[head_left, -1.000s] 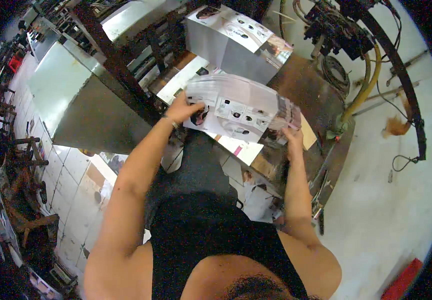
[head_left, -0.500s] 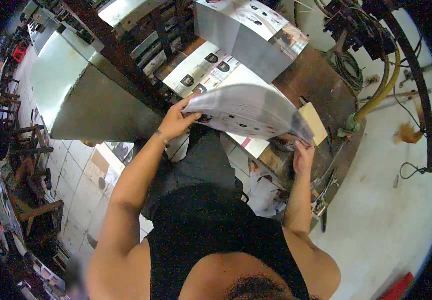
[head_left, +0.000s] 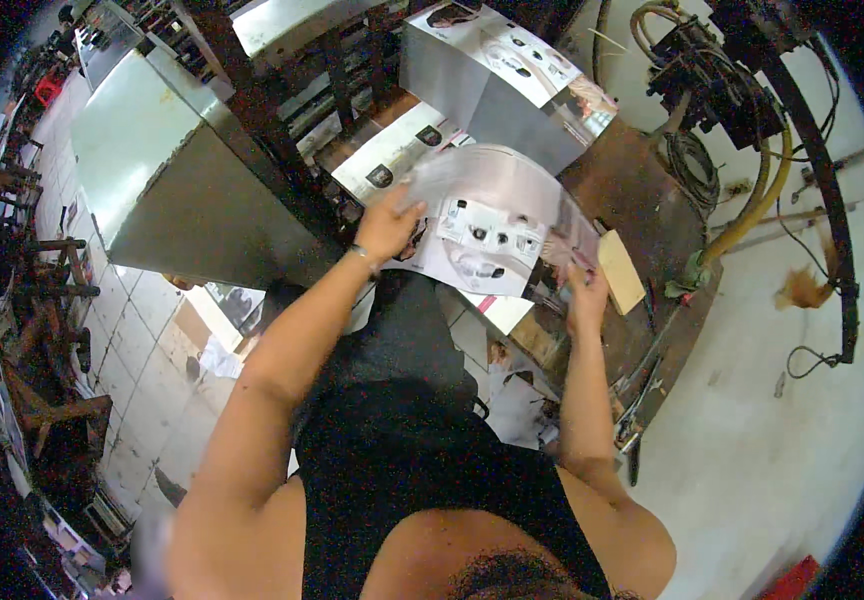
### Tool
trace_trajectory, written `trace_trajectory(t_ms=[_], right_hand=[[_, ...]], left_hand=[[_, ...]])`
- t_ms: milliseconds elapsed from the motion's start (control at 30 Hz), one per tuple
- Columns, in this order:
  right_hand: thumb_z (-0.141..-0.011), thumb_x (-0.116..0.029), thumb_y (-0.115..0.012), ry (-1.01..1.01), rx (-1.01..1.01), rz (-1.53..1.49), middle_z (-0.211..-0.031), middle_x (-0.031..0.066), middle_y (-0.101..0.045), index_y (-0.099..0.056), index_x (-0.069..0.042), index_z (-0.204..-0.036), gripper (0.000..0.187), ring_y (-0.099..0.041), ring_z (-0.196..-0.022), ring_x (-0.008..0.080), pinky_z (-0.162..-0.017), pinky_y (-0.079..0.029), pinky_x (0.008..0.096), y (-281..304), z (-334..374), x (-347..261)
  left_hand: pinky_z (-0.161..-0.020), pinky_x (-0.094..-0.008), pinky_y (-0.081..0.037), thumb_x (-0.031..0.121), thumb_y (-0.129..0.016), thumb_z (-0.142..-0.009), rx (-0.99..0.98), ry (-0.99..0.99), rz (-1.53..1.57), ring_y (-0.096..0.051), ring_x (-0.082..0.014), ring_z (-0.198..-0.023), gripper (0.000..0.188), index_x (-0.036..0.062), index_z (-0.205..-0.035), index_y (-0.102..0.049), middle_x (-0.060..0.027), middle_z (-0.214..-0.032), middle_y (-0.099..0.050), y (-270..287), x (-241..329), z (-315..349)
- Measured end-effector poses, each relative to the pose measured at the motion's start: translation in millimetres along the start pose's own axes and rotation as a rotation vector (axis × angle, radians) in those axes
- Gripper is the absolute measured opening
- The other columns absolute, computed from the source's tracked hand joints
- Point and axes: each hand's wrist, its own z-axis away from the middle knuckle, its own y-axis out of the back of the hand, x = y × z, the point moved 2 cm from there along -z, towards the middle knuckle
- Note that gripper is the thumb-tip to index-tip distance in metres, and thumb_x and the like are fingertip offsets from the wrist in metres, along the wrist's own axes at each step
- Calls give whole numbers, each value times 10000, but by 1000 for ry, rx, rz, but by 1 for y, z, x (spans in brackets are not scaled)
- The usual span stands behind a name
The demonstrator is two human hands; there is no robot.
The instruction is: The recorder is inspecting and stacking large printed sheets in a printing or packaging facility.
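Observation:
A stack of printed sheets (head_left: 492,225) bows upward between my hands, its pale face with small dark pictures turned up. My left hand (head_left: 390,228) grips the sheets at their left edge, thumb on top. At their lower right corner, my right hand (head_left: 584,295) has its fingers closed on the edge; part of the grip is blurred. Under them lie more printed sheets (head_left: 382,168) with dark emblems, on a brown worktable. Close to my right hand is a pale yellow block (head_left: 620,272).
Behind stands a tall stack of printed sheets (head_left: 492,100). A grey metal housing (head_left: 202,190) with a sharp edge rises at the left. Hoses and a dark machine part (head_left: 722,95) hang at the far right. Loose papers (head_left: 522,400) lie below the worktable (head_left: 642,190).
The held sheets have turned, so their printed face shows in place of the fanned edges. My left hand has moved right, and my right hand has shifted slightly left.

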Motion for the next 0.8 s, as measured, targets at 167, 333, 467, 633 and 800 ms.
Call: trace_trajectory(t_ms=[167,333,467,633,800], right_hand=[[-823,-48,-611,-187,74,-135,-1074,110,-607,-532,34,-1158,353,-589,-951,193,-820,-478,320,8,11,-19],[-776,1,-604,28,68,-432,-1085,100,-604,-479,16,-1227,468,-593,-957,225,-861,-471,358,28,33,-19],[-703,5,-644,-40,16,-343,-1172,107,-564,-417,9,-1292,632,-563,-1054,242,-908,-455,367,31,30,-6],[-683,-18,-629,-12,-73,-319,-1175,137,-553,-411,12,-1276,632,-558,-1071,277,-902,-465,394,24,14,-5],[-697,-40,-589,-22,-145,-481,-1106,172,-576,-434,6,-1217,546,-625,-907,286,-740,-538,367,12,-6,-9]], left_hand=[[-576,-279,-455,233,-611,-869,-14,-7,112,-573,-136,-632,453,36,-1262,-502,-82,-834,-634,18,14,12],[-939,-274,-403,151,-705,-799,-199,-86,446,-536,-116,-1036,526,12,-1261,-496,-42,-1151,-593,39,0,24],[-938,-277,-408,118,-746,-747,-194,-25,381,-538,-129,-1050,632,18,-1299,-456,-46,-1160,-590,36,-15,15],[-911,-277,-427,150,-800,-683,-60,-226,309,-559,-139,-1003,663,1,-1245,-481,-54,-1102,-606,38,-24,-1],[-870,-295,-446,82,-723,-710,-179,42,527,-570,-154,-959,526,-19,-1172,-493,-83,-1049,-606,24,-32,-19]])
